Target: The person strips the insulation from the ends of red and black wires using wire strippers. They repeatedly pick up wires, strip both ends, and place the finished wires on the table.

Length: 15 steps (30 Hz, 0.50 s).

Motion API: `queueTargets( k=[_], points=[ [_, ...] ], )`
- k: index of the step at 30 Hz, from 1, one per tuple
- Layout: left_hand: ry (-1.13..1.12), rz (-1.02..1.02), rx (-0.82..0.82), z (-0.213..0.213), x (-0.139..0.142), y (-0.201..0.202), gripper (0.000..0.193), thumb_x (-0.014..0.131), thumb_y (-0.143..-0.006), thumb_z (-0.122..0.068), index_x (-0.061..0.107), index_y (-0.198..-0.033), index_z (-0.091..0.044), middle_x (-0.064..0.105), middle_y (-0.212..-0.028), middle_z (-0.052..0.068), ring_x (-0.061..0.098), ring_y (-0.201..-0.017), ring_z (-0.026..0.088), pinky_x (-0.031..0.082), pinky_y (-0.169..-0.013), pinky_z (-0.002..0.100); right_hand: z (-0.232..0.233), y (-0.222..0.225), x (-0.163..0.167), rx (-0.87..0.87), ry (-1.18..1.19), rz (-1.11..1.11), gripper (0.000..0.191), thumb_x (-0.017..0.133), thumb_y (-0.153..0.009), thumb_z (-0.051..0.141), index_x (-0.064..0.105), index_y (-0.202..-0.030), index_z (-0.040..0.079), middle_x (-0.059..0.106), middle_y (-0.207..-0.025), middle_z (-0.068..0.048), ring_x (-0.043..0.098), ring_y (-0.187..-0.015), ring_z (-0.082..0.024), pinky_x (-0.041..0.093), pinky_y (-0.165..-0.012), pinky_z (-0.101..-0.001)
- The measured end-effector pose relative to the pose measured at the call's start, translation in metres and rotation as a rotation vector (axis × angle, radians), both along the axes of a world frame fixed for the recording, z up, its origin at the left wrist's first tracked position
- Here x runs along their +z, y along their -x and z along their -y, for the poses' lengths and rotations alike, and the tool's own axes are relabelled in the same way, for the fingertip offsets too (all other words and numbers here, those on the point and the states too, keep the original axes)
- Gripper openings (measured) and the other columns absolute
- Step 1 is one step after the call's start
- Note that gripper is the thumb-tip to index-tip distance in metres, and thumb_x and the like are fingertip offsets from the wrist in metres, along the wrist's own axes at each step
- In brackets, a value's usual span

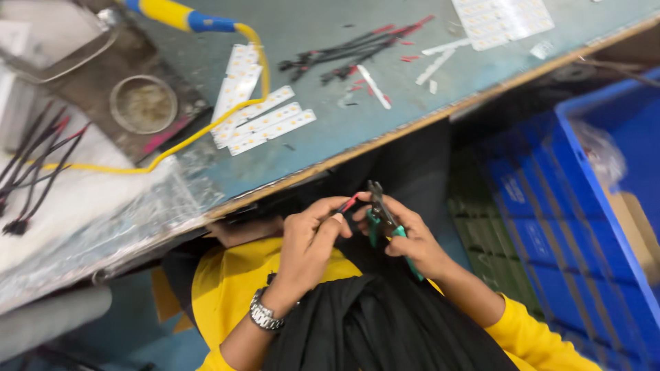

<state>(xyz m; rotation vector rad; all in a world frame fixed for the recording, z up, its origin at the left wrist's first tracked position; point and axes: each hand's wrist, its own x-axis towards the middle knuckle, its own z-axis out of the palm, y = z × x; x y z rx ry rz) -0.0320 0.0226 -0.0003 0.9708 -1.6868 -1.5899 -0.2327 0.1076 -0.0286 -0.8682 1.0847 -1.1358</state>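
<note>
Head view: a red wire (348,203) is pinched between the fingers of the left hand (311,237), its tip met by the jaws of green-handled pliers (382,220), around whose handles the right hand (405,237) is closed. Both are held in the lap, just below the workbench (330,130) edge, where white LED strips (265,124) are laid.

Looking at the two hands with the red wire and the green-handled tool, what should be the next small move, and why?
Probably squeeze the green-handled tool in the right hand. Its dark jaws stand right at the end of the red wire, which the left hand pinches and offers to them. Whether the wire already sits between the jaws, I cannot tell.
</note>
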Motion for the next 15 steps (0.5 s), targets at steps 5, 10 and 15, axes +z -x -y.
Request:
queueTargets(
  k=[5,10,15],
  points=[
    [-0.011,-0.032,0.017,0.004,0.006,-0.004,0.033,0.051,-0.095,-0.008,0.073,-0.120,-0.001,0.073,-0.078,0.002,0.062,-0.067,0.006,0.050,-0.061,0.024,0.010,-0.003,-0.004,0.053,-0.002,-0.001,0.091,0.055,-0.060,0.008,0.045,-0.150,0.000,0.065,-0.125,-0.015,0.062,-0.117,-0.025,0.047,-0.105,-0.0373],
    [0.036,-0.126,0.003,0.008,0.021,-0.013,0.028,0.055,-0.101,-0.005,0.068,-0.126,-0.002,0.076,-0.091,0.005,0.071,-0.082,0.010,0.059,-0.075,0.027,0.017,-0.003,-0.007,0.084,0.008,0.047,0.092,0.054,-0.062,0.008,0.042,-0.152,-0.002,0.063,-0.129,-0.020,0.063,-0.120,-0.029,0.045,-0.110,-0.0414],
    [0.630,0.164,0.289,0.025,0.048,-0.080,0.024,0.064,-0.098,-0.001,0.069,-0.121,-0.005,0.077,-0.099,0.009,0.074,-0.084,0.020,0.057,-0.075,0.031,0.029,0.000,-0.017,0.137,-0.075,0.058,0.094,0.054,-0.060,0.008,0.039,-0.153,0.000,0.063,-0.132,-0.025,0.067,-0.113,-0.035,0.051,-0.102,-0.0478]
  ],
)
